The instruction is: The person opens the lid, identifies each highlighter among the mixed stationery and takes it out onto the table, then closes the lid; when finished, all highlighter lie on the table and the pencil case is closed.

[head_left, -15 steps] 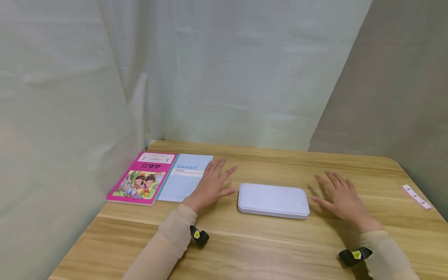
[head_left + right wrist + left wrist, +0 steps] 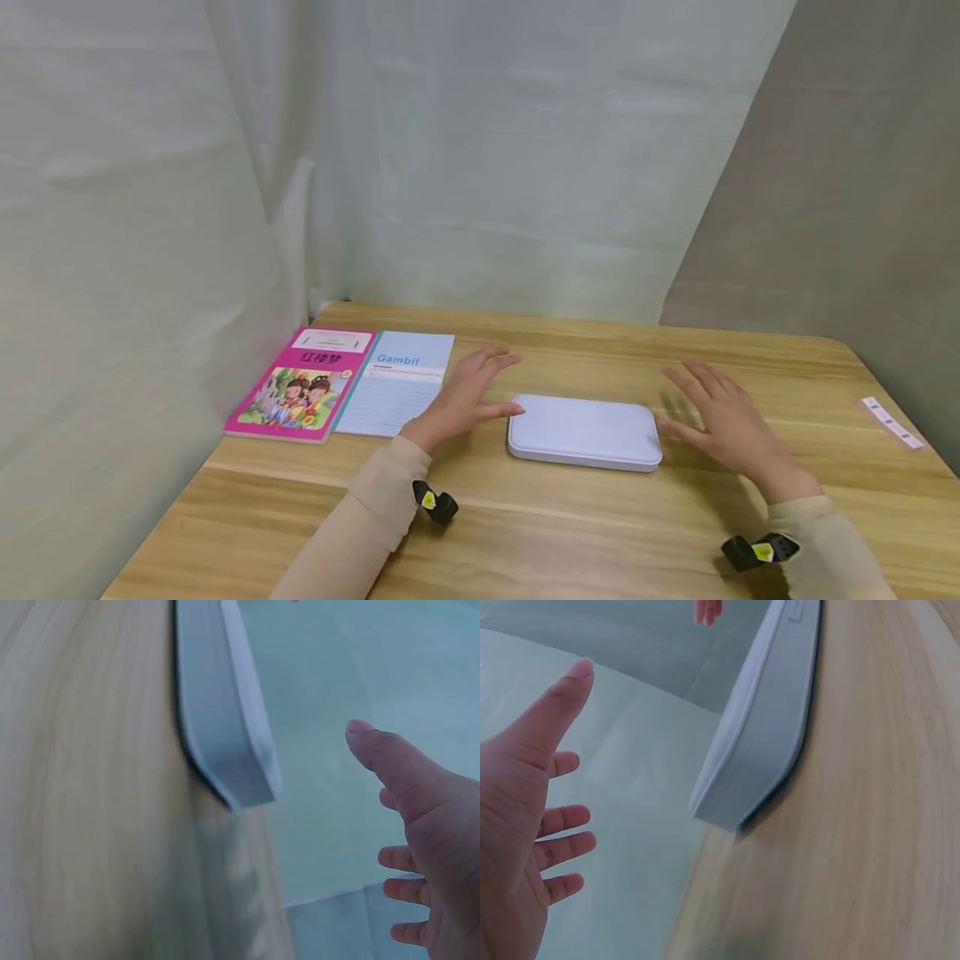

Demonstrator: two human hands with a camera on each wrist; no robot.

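Note:
A pale lilac, flat rectangular case (image 2: 585, 432) with rounded corners lies on the wooden table. My left hand (image 2: 463, 402) is held over the table at the case's left end, fingers spread and thumb near its upper left corner. On the other side, my right hand (image 2: 723, 421) hovers by the right end with its fingers apart. Both wrist views show the case's side wall (image 2: 769, 712) with a gap between it and each hand. Neither hand holds anything.
At the left of the table lie a pink picture-covered book (image 2: 303, 387) and, beside it, a light blue notebook (image 2: 397, 383) marked Gambit. A white strip with dark marks (image 2: 891, 423) lies near the right edge. Pale curtains (image 2: 510, 150) hang behind.
My left hand has shifted right, its thumb now at the case's left edge. My right hand has come slightly left, closer to the case. The case has stayed in place.

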